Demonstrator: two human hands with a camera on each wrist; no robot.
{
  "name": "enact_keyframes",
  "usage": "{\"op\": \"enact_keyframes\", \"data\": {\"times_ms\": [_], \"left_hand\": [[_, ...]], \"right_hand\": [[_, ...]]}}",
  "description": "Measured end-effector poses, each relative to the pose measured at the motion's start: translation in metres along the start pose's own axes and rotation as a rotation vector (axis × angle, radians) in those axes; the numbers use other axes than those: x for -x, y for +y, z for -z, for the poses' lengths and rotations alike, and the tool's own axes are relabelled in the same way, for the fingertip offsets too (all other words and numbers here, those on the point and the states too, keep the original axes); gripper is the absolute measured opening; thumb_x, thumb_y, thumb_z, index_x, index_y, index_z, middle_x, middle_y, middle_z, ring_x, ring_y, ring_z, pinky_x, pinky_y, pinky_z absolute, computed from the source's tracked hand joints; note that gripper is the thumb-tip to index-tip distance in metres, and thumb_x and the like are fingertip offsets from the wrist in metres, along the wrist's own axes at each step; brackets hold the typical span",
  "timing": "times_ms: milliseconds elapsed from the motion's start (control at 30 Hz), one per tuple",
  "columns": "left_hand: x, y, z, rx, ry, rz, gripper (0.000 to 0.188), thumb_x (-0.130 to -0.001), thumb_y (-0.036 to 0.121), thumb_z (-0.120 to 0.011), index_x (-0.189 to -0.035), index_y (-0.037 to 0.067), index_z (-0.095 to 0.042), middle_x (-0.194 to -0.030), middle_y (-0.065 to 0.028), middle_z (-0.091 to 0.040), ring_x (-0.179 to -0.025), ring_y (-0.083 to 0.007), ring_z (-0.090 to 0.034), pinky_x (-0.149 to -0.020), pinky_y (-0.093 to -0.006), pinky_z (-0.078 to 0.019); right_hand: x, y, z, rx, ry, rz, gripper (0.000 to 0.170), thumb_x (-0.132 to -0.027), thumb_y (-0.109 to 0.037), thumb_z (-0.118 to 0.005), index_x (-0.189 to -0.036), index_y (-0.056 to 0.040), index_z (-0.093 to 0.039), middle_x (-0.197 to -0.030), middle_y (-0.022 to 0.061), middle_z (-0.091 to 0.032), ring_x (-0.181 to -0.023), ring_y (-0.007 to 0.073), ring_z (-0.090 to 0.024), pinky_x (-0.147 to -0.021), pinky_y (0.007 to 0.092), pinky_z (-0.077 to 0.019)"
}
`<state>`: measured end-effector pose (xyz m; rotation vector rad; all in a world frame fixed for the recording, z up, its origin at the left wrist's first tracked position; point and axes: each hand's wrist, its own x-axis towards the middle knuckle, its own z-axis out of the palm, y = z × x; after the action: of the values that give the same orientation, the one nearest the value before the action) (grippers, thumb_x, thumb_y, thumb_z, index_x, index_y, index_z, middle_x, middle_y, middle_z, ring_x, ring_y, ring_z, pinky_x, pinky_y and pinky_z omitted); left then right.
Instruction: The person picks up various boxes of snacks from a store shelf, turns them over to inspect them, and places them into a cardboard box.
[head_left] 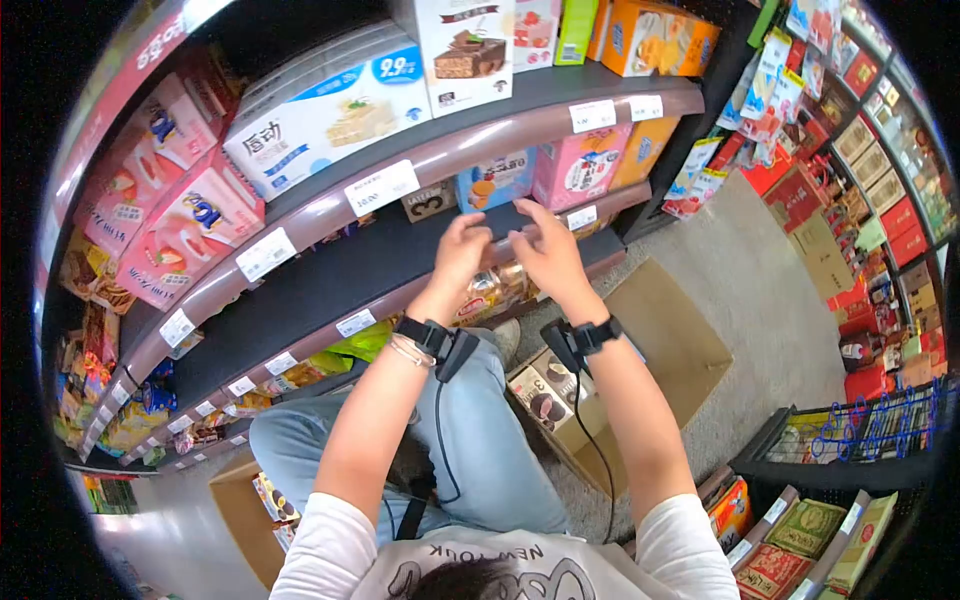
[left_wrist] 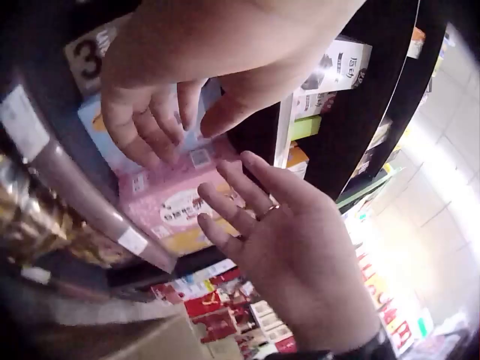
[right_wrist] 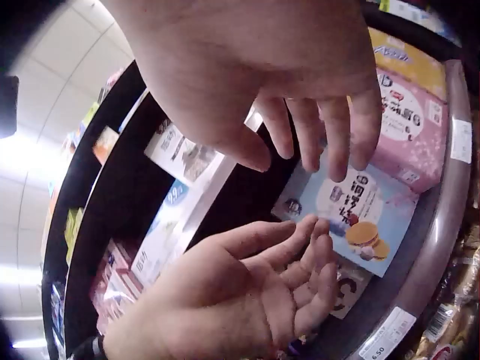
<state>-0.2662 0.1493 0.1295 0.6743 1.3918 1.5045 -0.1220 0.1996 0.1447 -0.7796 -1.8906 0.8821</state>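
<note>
Both bare hands are raised in front of a shelf, apart from each other and holding nothing. My left hand (head_left: 463, 262) has loosely bent fingers close to a light blue snack box (head_left: 492, 182) with cookies pictured on it. My right hand (head_left: 555, 262) is to its right, fingers spread, in front of the blue box and a pink box (head_left: 583, 168). In the right wrist view, the blue box (right_wrist: 379, 229) stands beside the pink box (right_wrist: 411, 127), its front partly hidden by fingers. A grey-brown box (head_left: 430, 203) marked 3 stands left of the blue one.
White wafer boxes (head_left: 330, 125) fill the shelf above, behind a curved price rail (head_left: 480, 140). An open cardboard carton (head_left: 690, 335) holding cookie boxes (head_left: 545, 388) is on the floor at right; another carton (head_left: 235, 505) is at left. Packets (head_left: 765, 95) hang at the shelf's end.
</note>
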Motion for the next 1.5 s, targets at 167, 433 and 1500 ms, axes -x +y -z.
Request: {"op": "enact_keyframes", "data": {"times_ms": [167,433,1500], "left_hand": [[-0.067,-0.001,0.063,-0.38,0.261,-0.288,0.044,-0.074,0.014,-0.065,-0.114,-0.002,-0.057,-0.109,-0.0218,-0.061,-0.096,-0.0315,-0.062,-0.084,-0.0367,-0.0466],[-0.096,0.033,0.089,-1.263,0.42,-0.617,0.042,-0.088,0.032,-0.053,-0.122,0.007,-0.054,-0.125,-0.018,-0.054,-0.118,-0.035,-0.048,-0.098,-0.0433,-0.0377],[-0.092,0.001,0.027,-0.864,0.114,-0.507,0.086,-0.061,0.024,-0.083,-0.129,-0.004,-0.038,-0.125,-0.0216,-0.051,-0.115,-0.0322,-0.051,-0.099,-0.0373,-0.039]], "right_hand": [[-0.04,-0.023,-0.044,0.333,-0.026,0.224,0.045,-0.076,-0.007,-0.061,-0.119,0.0002,-0.05,-0.114,0.0212,-0.056,-0.103,0.0374,-0.055,-0.086,0.0443,-0.0461],[-0.091,0.004,-0.091,0.731,0.099,0.263,0.018,-0.071,-0.013,-0.062,-0.085,-0.0034,-0.065,-0.086,0.0182,-0.063,-0.081,0.0367,-0.061,-0.069,0.0459,-0.0508],[-0.054,0.014,-0.023,0.644,0.105,0.26,0.046,-0.072,0.003,-0.056,-0.117,-0.0036,-0.049,-0.117,0.0189,-0.049,-0.092,0.0377,-0.058,-0.073,0.0434,-0.0502]]}}
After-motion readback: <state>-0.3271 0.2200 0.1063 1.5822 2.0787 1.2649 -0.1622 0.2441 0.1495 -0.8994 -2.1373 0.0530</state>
